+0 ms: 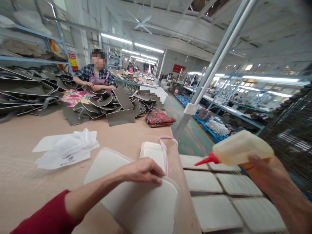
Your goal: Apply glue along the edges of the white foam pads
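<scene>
Left hand rests palm-down on a large flat white panel with rounded corners, fingers together and pressed flat onto its upper surface, not gripping. The panel lies on the tan desk close to its right edge, and its near corner runs right up to that edge. Surface is pale, matte, with a thin raised rim along the outline.

Right hand is off the desk's right edge, fingers clamped around a soft translucent yellowish squeeze bottle with a red conical nozzle. The bottle is held roughly horizontal with the nozzle aimed left toward the desk, well apart from the panel.

Below the bottle, beside the desk's right edge, a lower rack carries rows of flat off-white rectangular pieces. Just beyond the left hand lies a small white rounded tray with a pink strap looped over it. Crumpled white plastic bags sit further left. At the desk's far end, a person in a plaid shirt handles stacked grey-brown cut pieces.
</scene>
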`<state>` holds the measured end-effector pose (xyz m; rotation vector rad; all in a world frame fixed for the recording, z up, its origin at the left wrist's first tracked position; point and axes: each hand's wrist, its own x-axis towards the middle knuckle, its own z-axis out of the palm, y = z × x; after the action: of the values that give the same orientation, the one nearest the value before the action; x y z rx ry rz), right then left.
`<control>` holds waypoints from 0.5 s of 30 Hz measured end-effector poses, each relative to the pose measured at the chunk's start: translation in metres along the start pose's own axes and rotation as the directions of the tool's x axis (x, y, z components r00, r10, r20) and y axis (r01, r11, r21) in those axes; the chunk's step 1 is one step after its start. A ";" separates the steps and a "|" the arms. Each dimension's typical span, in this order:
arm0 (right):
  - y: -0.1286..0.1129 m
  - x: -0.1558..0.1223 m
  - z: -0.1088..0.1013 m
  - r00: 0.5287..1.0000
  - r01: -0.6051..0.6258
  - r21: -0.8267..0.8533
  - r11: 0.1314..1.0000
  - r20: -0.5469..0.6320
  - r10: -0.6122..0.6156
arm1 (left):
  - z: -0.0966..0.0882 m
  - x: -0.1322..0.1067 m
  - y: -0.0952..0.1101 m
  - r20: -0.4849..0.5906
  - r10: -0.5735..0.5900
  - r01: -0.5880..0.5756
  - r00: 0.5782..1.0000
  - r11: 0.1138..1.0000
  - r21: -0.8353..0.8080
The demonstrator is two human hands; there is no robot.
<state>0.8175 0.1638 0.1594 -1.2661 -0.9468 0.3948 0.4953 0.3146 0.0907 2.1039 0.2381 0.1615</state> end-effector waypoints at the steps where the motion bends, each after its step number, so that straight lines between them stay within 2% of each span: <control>1: -0.002 -0.002 0.003 1.000 0.004 0.053 0.999 0.026 -0.006 | -0.010 0.000 0.003 0.019 0.011 -0.012 1.000 0.999 0.034; 4: -0.006 -0.008 0.015 0.996 0.061 0.132 0.989 0.052 -0.068 | -0.026 0.002 0.014 0.082 0.073 -0.082 0.994 0.990 0.118; 8: -0.005 -0.017 0.034 0.989 -0.037 0.259 0.965 0.146 -0.001 | -0.031 0.007 0.028 0.105 0.084 -0.103 0.991 0.977 0.184; 15: -0.005 -0.034 0.057 0.964 -0.121 0.219 0.968 0.260 0.062 | -0.033 0.012 0.045 0.219 0.069 -0.095 0.973 0.989 0.113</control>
<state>0.7516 0.1736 0.1510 -1.0626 -1.0232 0.7331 0.5051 0.3219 0.1468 2.2354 0.0317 -0.0333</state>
